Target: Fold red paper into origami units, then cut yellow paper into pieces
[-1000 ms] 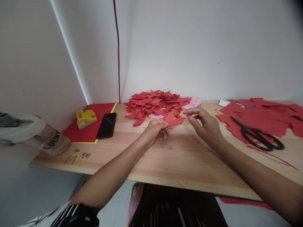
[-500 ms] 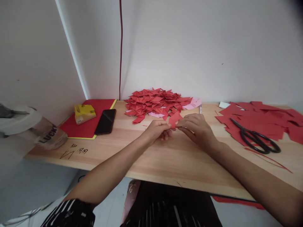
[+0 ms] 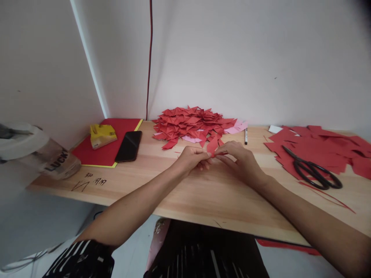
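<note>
My left hand (image 3: 192, 157): fingers (image 3: 203, 156) pinching red paper (image 3: 212, 145) | my right hand (image 3: 241, 157): fingers gripping that paper's right side | folded pile (image 3: 185, 122): near desk's (image 3: 185, 197) back edge

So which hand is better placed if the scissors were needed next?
Probably the right hand: the scissors lie on that side, farther from the left hand. Both hold a red paper piece, so the right would need freeing first.

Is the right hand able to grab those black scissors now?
Probably yes: the black scissors lie uncovered, partly on the red paper sheets, off to the right. But the right hand is busy with a small red paper piece, so it would likely let go first.
</note>
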Motion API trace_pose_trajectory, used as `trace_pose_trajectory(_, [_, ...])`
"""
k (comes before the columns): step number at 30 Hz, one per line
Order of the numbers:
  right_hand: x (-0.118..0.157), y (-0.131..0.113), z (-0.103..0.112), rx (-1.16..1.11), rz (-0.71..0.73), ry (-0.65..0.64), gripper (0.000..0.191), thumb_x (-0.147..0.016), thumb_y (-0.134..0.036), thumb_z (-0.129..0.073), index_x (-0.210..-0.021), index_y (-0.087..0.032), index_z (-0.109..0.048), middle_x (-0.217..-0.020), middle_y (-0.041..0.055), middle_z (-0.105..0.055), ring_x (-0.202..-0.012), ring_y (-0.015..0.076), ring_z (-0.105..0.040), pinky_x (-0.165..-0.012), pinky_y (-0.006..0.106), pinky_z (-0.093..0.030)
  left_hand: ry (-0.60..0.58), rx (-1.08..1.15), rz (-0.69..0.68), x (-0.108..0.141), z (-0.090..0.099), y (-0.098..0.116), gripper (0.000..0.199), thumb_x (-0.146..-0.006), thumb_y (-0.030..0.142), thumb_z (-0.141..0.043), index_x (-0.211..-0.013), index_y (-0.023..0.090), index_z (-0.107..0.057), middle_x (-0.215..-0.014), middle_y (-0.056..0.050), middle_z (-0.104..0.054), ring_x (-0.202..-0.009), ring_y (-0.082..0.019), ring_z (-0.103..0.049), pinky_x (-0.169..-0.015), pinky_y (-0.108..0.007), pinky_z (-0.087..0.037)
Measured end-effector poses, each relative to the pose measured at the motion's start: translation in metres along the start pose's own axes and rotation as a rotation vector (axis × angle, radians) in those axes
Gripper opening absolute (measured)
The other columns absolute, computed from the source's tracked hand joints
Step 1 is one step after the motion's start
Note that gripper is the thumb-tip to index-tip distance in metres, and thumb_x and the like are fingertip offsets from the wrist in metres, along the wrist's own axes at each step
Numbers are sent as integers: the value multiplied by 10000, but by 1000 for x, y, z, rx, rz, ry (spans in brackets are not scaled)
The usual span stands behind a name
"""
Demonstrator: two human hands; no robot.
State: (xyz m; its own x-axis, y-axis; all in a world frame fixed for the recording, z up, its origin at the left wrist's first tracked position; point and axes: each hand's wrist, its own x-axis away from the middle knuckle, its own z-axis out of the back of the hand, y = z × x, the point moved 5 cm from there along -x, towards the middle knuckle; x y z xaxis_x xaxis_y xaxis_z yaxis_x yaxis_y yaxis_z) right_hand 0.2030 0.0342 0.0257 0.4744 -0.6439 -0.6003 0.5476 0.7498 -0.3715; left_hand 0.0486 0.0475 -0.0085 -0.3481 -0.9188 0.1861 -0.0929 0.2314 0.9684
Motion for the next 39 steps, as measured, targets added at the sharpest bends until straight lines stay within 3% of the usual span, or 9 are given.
trace_pose_trajectory(7, [1, 8, -5, -182, -242, -40, 148, -910, -343, -574, -889, -236, -673, -904, 58, -701, -845, 217, -617, -794, 365, -468, -12, 51, 6, -3, 1, -3, 151, -801, 175, -660, -693, 72, -688, -695, -63, -700, -478, -60, -585, -430, -163, -376])
trace_pose_trajectory(13, [1, 14, -11, -309, -461, -122, 151, -853, -341, -592, -852, -199, -644, -861, 45, -701, -792, 197, -615, -694, 304, -448, -8, 44, 2, -3, 1, -4, 160, -808, 154, -640, -685, 63, -685, -663, -61, -689, -465, -58, -569, -430, -166, -372])
trace_pose_trajectory(21, [3, 21, -16, -353, -490, -162, 175, -836, -357, -596, -818, -190, -641, -815, 36, -693, -761, 184, -598, -689, 298, -437, -80, -133, -32, -2, -2, -2, 117, -772, 169, -685, -700, 76, -683, -594, -39, -666, -468, -64, -570, -454, -159, -401])
trace_pose_trajectory(26, [1, 18, -16, -371, -497, -153, 164, -828, -345, -607, -793, -188, -636, -806, 35, -695, -759, 179, -605, -697, 297, -440, -24, -266, -67, -3, -2, -2, 155, -798, 136, -631, -655, 94, -670, -503, -11, -626, -412, -65, -535, -421, -158, -376])
trace_pose_trajectory(39, [3, 23, -19, -387, -455, -97, 131, -851, -323, -611, -803, -201, -620, -800, 16, -690, -757, 168, -610, -708, 288, -447, 27, -260, -99, -3, -3, -2, 170, -823, 125, -598, -674, 94, -671, -540, -26, -647, -427, -81, -559, -403, -166, -371])
